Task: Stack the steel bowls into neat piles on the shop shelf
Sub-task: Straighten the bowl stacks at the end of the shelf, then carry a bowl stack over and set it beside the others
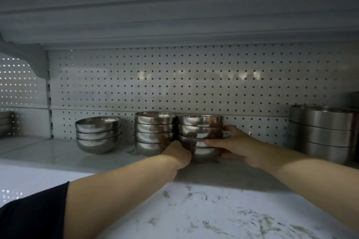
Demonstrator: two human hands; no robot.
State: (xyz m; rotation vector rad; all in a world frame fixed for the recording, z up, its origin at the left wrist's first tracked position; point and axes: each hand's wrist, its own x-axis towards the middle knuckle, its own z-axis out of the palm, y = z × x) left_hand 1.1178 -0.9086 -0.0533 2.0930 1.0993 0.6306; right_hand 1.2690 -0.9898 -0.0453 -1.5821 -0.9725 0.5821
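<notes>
A pile of several steel bowls (200, 128) stands at the middle of the marbled shelf (194, 209), close to the pegboard back. My left hand (179, 153) grips its lower left side and my right hand (233, 144) wraps its right side. Touching it on the left is another pile of several bowls (154, 132). Further left stands a lower pile of three wider bowls (98, 135). The foot of the held pile is partly hidden by my hands.
Large steel bowls (320, 132) are stacked at the right end of the shelf. More bowls (4, 122) show at the far left, behind the shelf upright. The upper shelf (174, 15) hangs low overhead. The pegboard (174, 79) closes the back.
</notes>
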